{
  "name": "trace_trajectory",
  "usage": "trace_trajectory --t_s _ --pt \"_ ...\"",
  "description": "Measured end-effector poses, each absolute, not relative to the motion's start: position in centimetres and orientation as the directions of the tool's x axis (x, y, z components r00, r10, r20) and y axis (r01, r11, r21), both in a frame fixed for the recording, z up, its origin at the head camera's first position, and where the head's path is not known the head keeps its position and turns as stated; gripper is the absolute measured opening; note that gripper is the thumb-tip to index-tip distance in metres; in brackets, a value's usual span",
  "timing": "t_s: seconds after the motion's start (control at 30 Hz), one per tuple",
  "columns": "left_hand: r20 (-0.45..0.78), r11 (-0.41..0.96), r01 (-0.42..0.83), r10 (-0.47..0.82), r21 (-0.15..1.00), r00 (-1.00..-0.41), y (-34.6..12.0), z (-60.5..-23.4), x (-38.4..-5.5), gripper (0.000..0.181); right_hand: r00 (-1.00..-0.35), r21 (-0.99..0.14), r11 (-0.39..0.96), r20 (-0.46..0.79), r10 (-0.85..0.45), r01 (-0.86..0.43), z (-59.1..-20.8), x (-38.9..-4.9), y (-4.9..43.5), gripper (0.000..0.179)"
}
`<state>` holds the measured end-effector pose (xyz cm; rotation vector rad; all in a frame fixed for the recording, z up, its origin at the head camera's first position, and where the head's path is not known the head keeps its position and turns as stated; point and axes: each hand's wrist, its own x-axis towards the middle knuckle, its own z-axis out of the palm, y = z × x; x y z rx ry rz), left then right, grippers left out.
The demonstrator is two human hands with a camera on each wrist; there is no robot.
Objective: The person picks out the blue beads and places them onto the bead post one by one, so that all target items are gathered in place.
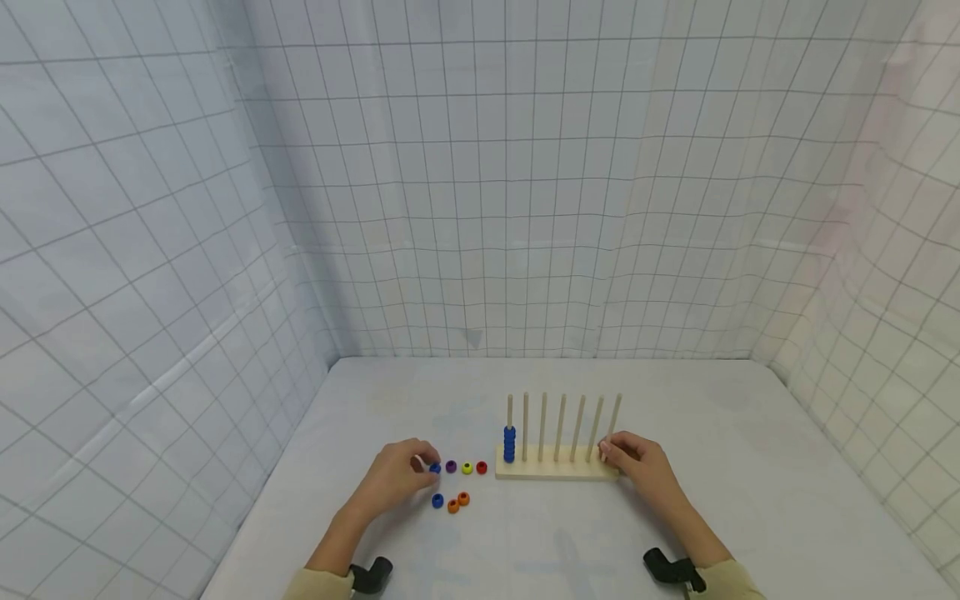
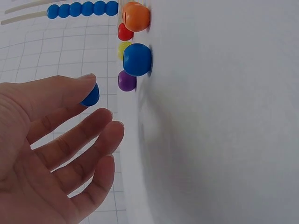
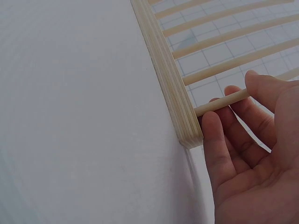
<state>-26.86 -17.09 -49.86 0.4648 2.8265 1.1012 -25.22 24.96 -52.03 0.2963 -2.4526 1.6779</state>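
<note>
My left hand point(image 1: 393, 477) pinches a blue bead point(image 2: 91, 96) between thumb and index finger; the other fingers are loosely bent. Beside it lie a purple bead point(image 1: 451, 467), a yellow bead point(image 1: 467, 468) and a red bead point(image 1: 482, 467) in a row. Closer to me are another blue bead point(image 1: 438, 501) and two orange beads point(image 1: 458, 502). A wooden peg rack point(image 1: 555, 474) stands to the right, its leftmost peg carrying a stack of blue beads point(image 1: 509, 446). At the rack's right end, my right hand point(image 1: 643, 463) holds the rightmost peg point(image 3: 219, 103) near its foot.
The rack's other upright pegs point(image 1: 560, 425) are bare. Everything stands on a white table point(image 1: 555, 542), with a white grid-patterned cloth point(image 1: 480, 208) hanging behind and at both sides. A black strap mount point(image 1: 372, 575) sits on each wrist.
</note>
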Motion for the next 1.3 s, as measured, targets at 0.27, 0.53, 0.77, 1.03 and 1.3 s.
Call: trace_trajectory --t_s 0.27,0.53,0.77,1.03,1.3 --pt "0.067 0.676 0.273 0.314 0.685 -0.947 -16.5 -49.3 -27.1 0.020 -0.967 -0.899 0.360 0.253 -0.039 -0.250 -54.3 -26.5 25.6 0.021" --pt "0.105 0.664 0.299 0.316 0.686 -0.943 -15.9 -48.6 -27.3 0.019 -0.972 -0.911 0.340 0.230 -0.056 -0.235 -52.7 -25.7 25.1 0.023" --pt "0.130 0.674 0.311 0.306 0.670 -0.943 -15.5 -48.3 -27.3 0.019 -0.970 -0.907 0.346 0.232 -0.069 -0.241 -51.2 -24.7 24.6 0.021" --pt "0.158 0.676 0.326 0.299 0.661 -0.941 -14.9 -47.7 -27.4 0.020 -0.969 -0.904 0.351 0.238 -0.063 -0.245 -51.1 -24.7 24.6 0.019" --pt "0.164 0.672 0.323 0.290 0.667 -0.943 -14.3 -47.1 -27.4 0.021 -0.974 -0.910 0.348 0.217 -0.064 -0.226 -51.1 -24.7 24.6 0.022"
